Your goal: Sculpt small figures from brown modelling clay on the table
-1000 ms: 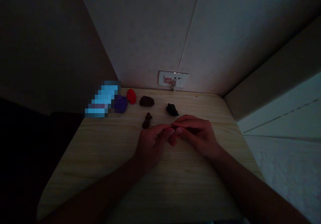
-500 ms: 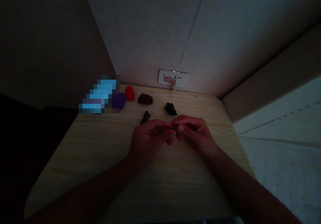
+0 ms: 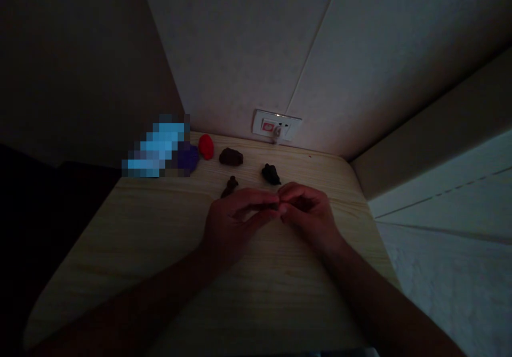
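Observation:
My left hand (image 3: 240,221) and my right hand (image 3: 310,213) meet fingertip to fingertip above the wooden tabletop. Both are closed in a pinch on a small dark piece of modelling clay (image 3: 274,206), mostly covered by the fingers. Just beyond them lies a black clay lump (image 3: 271,174). A small brown clay shape (image 3: 230,186) with a narrow, knobbed end is partly hidden behind my left hand. Farther back rest a larger brown lump (image 3: 231,157), a red lump (image 3: 206,147) and a purple one (image 3: 188,157).
A blurred-out bright blue object (image 3: 156,149) stands at the left back edge of the wooden table (image 3: 260,303). Behind the table is a wall with a socket (image 3: 277,125) and a plug in it. A pale panel (image 3: 448,181) borders the right side.
My fingertips have come closer together around the dark clay, and my right thumb has shifted left against the left fingertips. The lumps on the table lie as before; the view has shifted slightly.

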Demonstrator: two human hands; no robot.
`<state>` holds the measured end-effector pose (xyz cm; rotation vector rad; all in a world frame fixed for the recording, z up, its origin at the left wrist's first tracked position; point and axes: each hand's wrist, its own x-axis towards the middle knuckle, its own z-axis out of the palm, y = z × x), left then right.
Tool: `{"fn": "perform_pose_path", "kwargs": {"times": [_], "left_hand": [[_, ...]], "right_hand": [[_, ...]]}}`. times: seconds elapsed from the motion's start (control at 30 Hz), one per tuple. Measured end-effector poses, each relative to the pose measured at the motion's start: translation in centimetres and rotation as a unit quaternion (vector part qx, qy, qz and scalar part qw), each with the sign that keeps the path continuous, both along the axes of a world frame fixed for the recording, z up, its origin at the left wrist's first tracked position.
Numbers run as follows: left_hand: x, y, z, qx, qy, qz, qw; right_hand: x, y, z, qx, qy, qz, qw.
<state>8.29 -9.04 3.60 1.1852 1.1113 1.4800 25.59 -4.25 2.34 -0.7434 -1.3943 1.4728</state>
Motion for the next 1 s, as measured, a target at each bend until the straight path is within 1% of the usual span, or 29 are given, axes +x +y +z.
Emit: {"fn": "perform_pose_path", "kwargs": {"times": [0.07, 0.1, 0.17, 0.2, 0.27, 0.43, 0.6, 0.67, 0.77, 0.9, 1.0], "left_hand": [[0.2, 0.1, 0.2, -0.053, -0.054, -0.017, 0.997], [0.2, 0.2, 0.2, -0.073, -0.081, -0.027, 0.994], [0.2, 0.3, 0.3, -0.098, -0.124, -0.042, 0.987], [0.2, 0.4, 0.3, -0.105, -0.138, -0.047, 0.984], [0.2, 0.5, 0.3, -0.117, -0.155, -0.054, 0.979], [0.1, 0.4, 0.0, -0.124, -0.155, -0.064, 0.978], [0.2, 0.2, -0.1, -0.119, -0.111, -0.059, 0.985], [0.2, 0.2, -0.2, -0.112, -0.091, -0.053, 0.988], [0.2, 0.1, -0.3, -0.097, -0.073, -0.039, 0.992], [0.1, 0.0, -0.3, -0.094, -0.057, -0.031, 0.993], [0.2, 0.0, -0.3, -0.089, -0.043, -0.032, 0.995]], "right_hand": [[0.3, -0.3, 0.5, 0.093, -0.048, -0.055, 0.993], [0.5, -0.5, 0.8, 0.141, -0.071, -0.060, 0.986], [0.6, -0.9, 1.2, 0.212, -0.118, -0.042, 0.969], [0.6, -1.1, 1.4, 0.233, -0.135, -0.030, 0.963], [0.6, -1.2, 1.7, 0.244, -0.144, -0.020, 0.959], [0.6, -1.0, 1.9, 0.201, -0.113, -0.021, 0.973], [0.5, -0.9, 1.6, 0.170, -0.090, -0.021, 0.981], [0.4, -0.9, 1.5, 0.138, -0.082, -0.016, 0.987], [0.2, -0.9, 1.4, 0.081, -0.059, 0.009, 0.995], [0.0, -0.8, 1.3, 0.007, -0.053, 0.025, 0.998], [0.0, -0.7, 1.3, -0.011, -0.056, 0.024, 0.998]]}}
